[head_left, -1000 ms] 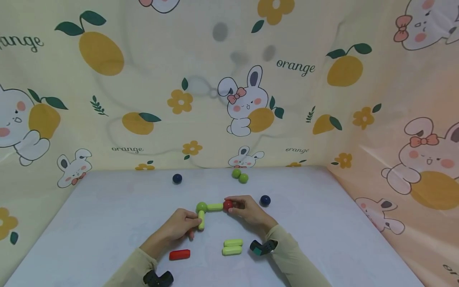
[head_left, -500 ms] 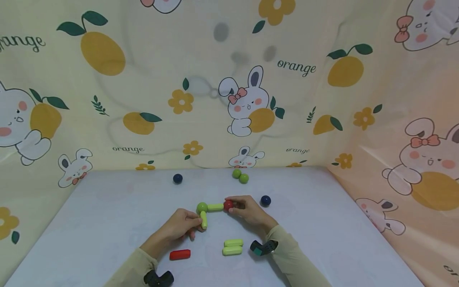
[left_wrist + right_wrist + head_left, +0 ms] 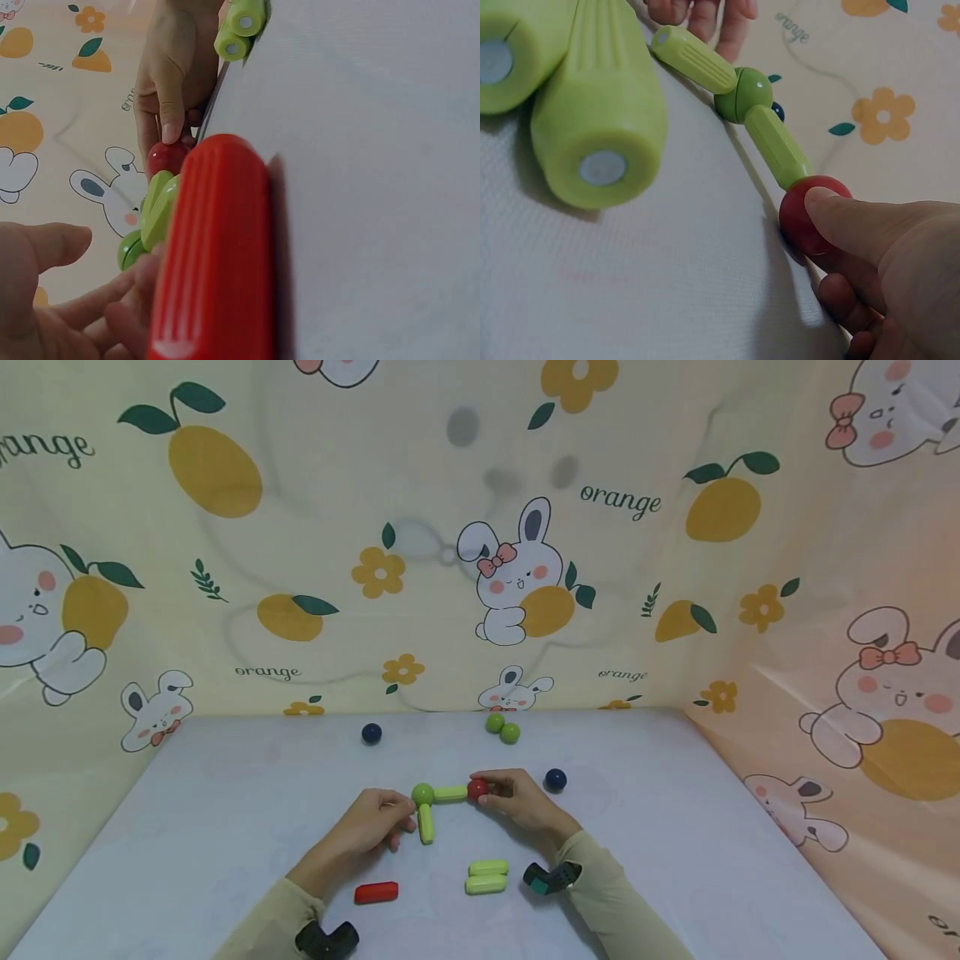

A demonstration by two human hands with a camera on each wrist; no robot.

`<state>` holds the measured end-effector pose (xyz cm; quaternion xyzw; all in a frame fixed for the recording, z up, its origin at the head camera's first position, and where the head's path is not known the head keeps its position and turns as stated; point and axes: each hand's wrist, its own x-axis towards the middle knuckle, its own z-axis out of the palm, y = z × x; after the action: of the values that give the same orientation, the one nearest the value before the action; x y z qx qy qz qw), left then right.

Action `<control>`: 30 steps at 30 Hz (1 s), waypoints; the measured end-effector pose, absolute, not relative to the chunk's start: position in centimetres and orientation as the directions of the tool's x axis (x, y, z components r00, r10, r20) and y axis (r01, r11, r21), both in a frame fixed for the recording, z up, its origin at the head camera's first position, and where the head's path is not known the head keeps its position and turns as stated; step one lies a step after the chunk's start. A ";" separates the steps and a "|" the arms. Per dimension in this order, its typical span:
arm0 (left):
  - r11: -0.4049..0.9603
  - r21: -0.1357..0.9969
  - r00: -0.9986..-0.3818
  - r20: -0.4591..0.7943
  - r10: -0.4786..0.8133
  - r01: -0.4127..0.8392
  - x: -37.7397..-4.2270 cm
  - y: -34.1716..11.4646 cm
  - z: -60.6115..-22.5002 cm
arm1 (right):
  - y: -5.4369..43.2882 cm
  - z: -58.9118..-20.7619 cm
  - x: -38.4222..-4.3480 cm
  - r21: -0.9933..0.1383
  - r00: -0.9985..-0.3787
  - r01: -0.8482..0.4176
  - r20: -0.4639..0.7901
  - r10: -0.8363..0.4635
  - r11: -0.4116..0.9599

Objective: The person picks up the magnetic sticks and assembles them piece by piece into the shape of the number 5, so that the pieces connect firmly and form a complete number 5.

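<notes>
My right hand (image 3: 521,797) pinches a red ball (image 3: 810,214) between thumb and fingers. From that ball a light green magnetic stick (image 3: 450,793) runs left to a green ball (image 3: 423,794). A second light green stick (image 3: 695,60) joins the same green ball and points toward me, at a corner to the first. Beside this stick and ball is my left hand (image 3: 371,821), its fingertips right by them and its thumb spread apart in the left wrist view. Near the left forearm lies a red stick (image 3: 377,892), large in the left wrist view.
Two light green sticks (image 3: 486,883) lie side by side near the right wrist. One dark blue ball (image 3: 555,780) sits right of the right hand, another dark blue ball (image 3: 371,733) at the back left. Two green balls (image 3: 509,732) rest near the back edge, before a printed cloth (image 3: 420,627).
My left hand has let go of the near stick and drawn slightly left and back from it. That stick has swung a little to the right. My right hand stays on the red ball.
</notes>
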<state>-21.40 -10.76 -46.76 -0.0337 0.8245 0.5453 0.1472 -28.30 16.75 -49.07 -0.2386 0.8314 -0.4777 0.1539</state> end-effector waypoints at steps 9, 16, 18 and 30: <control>0.446 0.890 -0.979 -0.165 0.118 -0.096 -21.4 -10.7 -46.6 | 16.8 -49.1 -28.4 -0.871 -0.835 -0.259 -0.016 -0.550 0.418; 0.492 0.869 -0.970 -0.155 0.186 -0.044 -21.2 -10.7 -46.9 | 16.8 -49.3 -28.5 -0.874 -0.836 -0.247 -0.025 -0.548 0.418; 0.504 0.863 -0.970 -0.155 0.188 -0.040 -21.2 -10.8 -47.0 | 16.8 -49.4 -28.6 -0.874 -0.837 -0.246 -0.026 -0.547 0.419; 0.534 0.845 -0.960 -0.179 0.217 -0.037 -21.2 -10.9 -47.0 | 16.7 -49.5 -28.5 -0.858 -0.839 -0.270 -0.012 -0.543 0.437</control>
<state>-21.19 -10.89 -47.00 0.0520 0.8657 0.4799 0.1322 -28.54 16.72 -49.50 -0.2435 0.8351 -0.4715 0.1447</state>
